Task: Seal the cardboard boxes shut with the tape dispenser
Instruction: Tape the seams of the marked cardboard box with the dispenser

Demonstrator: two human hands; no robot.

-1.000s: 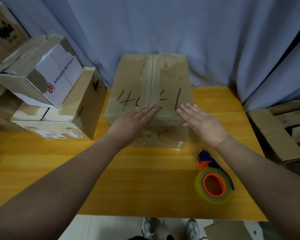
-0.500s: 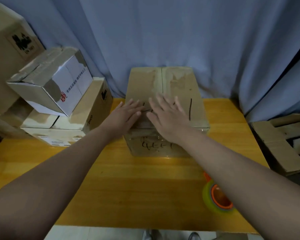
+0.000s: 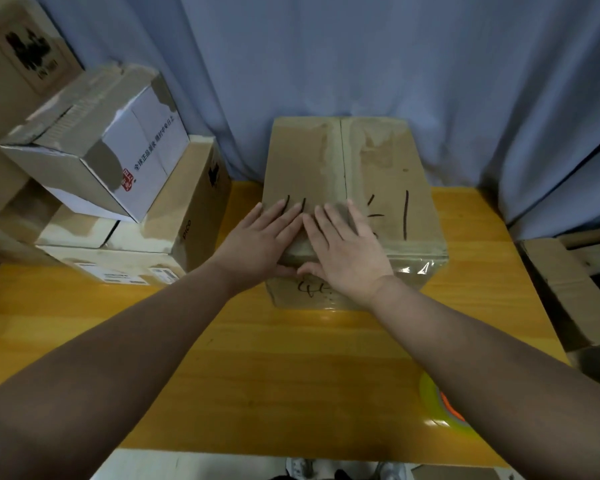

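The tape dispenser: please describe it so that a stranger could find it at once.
Look at the yellow wooden table. Near its front right corner, the tape dispenser shows partly from under the person's right forearm. Only it is rounded, yellow-green and orange; its neighbours are cardboard boxes.

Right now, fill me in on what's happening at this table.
A person is working on the brown cardboard box. The left hand and right hand lie flat, side by side, pressing its top near the front edge, where shiny clear tape shows. The tape dispenser lies untouched on the yellow table, partly hidden by the right forearm. More boxes are stacked at the left.
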